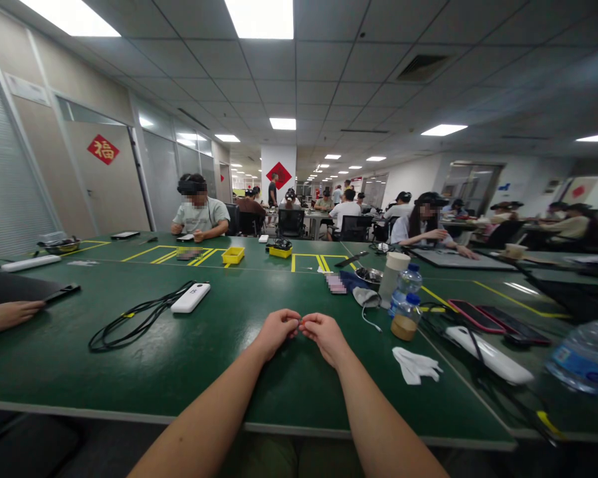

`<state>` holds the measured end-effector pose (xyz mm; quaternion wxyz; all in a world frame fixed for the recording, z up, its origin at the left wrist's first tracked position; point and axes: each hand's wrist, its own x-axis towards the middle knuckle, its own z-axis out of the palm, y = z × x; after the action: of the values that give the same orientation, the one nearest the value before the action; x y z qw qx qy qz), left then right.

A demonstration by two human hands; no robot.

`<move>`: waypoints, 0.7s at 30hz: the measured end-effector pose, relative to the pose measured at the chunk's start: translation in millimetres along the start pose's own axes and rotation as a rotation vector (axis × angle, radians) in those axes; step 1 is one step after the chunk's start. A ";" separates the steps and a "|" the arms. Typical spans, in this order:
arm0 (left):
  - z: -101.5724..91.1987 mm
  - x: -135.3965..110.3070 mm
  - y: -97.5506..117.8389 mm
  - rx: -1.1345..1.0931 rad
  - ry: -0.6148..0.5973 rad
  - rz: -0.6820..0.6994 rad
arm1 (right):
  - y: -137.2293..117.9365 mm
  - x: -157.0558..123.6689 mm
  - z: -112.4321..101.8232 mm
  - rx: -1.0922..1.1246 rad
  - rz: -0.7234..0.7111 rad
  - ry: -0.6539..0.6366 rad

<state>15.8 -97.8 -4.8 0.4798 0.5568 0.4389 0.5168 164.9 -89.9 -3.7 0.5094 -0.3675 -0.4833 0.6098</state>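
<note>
Both of my hands meet over the middle of the green table (pixel 194 372), fingertips nearly touching. My left hand (pixel 279 332) is closed in a pinch, thumb against fingers. My right hand (pixel 323 337) pinches in the same way, facing it. A tiny reddish-orange spot shows at the right fingertips; it is too small to name, and whatever lies between the fingers is mostly hidden. Left of my hands is a white power bank (pixel 191 298) with a coiled black cable (pixel 129 325). A crumpled white tissue or cloth (pixel 416 365) lies to the right.
Bottles (pixel 405 318) and a pale tumbler (pixel 393 275) stand to the right, near phones (pixel 477 316) and a white power strip (pixel 491 355). Yellow trays (pixel 233 255) sit further back. A co-worker's hand (pixel 12 317) rests at the left; other people sit across the table.
</note>
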 end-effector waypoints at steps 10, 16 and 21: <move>1.0 -0.6 -2.6 -0.024 -0.006 0.014 | 1.9 0.7 -1.2 -0.031 -0.014 -0.026; 1.9 -0.6 -0.2 -0.025 -0.022 0.013 | 2.9 1.4 -1.2 -0.037 -0.012 -0.014; 2.2 -0.8 1.3 -0.070 -0.012 -0.003 | 1.9 0.7 0.0 -0.057 -0.023 -0.003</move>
<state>18.0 -98.9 -3.6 0.5022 0.5421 0.4184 0.5280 164.3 -89.3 -5.5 0.5049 -0.3753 -0.5054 0.5906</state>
